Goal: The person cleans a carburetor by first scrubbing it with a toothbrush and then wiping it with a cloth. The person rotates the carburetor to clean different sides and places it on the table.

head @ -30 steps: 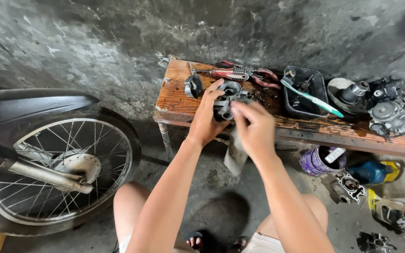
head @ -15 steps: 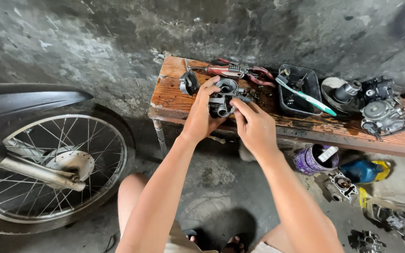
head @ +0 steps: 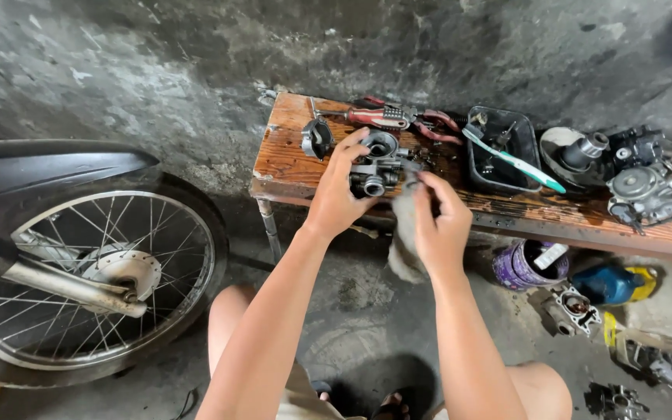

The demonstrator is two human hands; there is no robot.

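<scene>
The left hand (head: 336, 198) grips a metal engine part (head: 379, 165) near the bench's (head: 289, 167) front edge. The right hand (head: 439, 225) pinches a dirty rag (head: 406, 233) against it; wiping looks unfinished.

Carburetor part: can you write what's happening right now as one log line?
left hand: holds metal carburetor | right hand: holds rag against it | place: over wooden bench

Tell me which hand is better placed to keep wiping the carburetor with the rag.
Right, probably. The right hand already pinches the grey rag against the carburetor, while the left hand grips the carburetor body above the wooden bench, steadying it.
</scene>
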